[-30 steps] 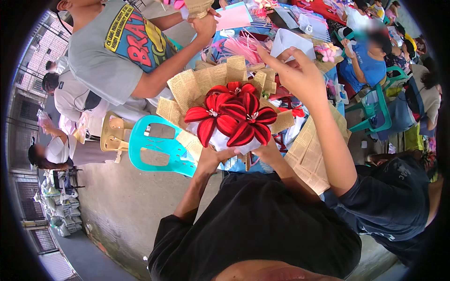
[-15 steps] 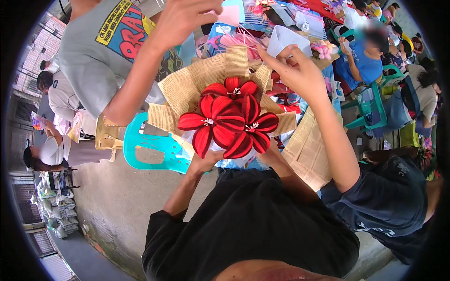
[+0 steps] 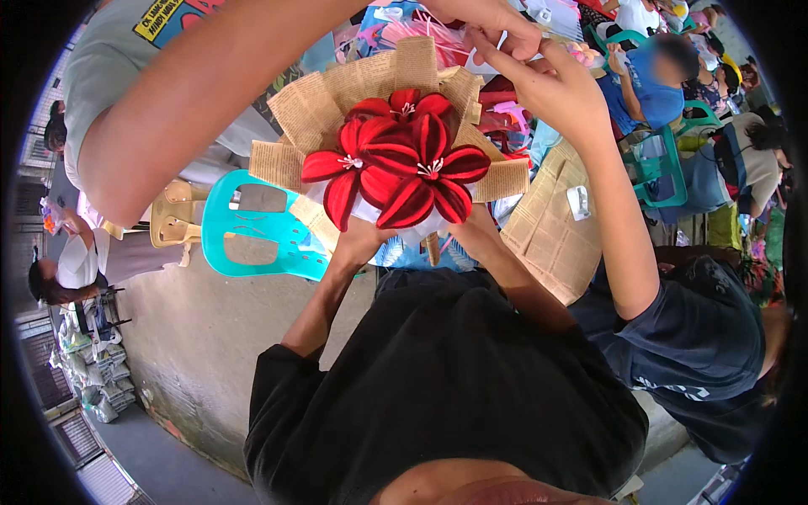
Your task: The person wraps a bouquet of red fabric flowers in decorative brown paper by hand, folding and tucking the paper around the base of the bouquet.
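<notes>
Two co-workers' shirts carry lettering: the grey shirt (image 3: pixel 88 80) on a yellow panel (image 3: pixel 160 18), the dark shirt (image 3: pixel 703 341) in pale letters. Fine print, too small to read, covers the tan wrapper (image 3: pixel 362 82) of your bouquet (image 3: pixel 391 164). Since half a second ago, the grey-sleeved arm (image 3: pixel 210 109) has swung across beyond the flowers, its hand (image 3: pixel 501 21) now meeting the other co-worker's hand (image 3: pixel 560 88). Your left hand (image 3: pixel 360 241) and right hand (image 3: pixel 474 234) grasp the bouquet's underside, fingers mostly hidden, above the near edge of the table (image 3: pixel 404 256). Its striped red petals surround white stamens.
</notes>
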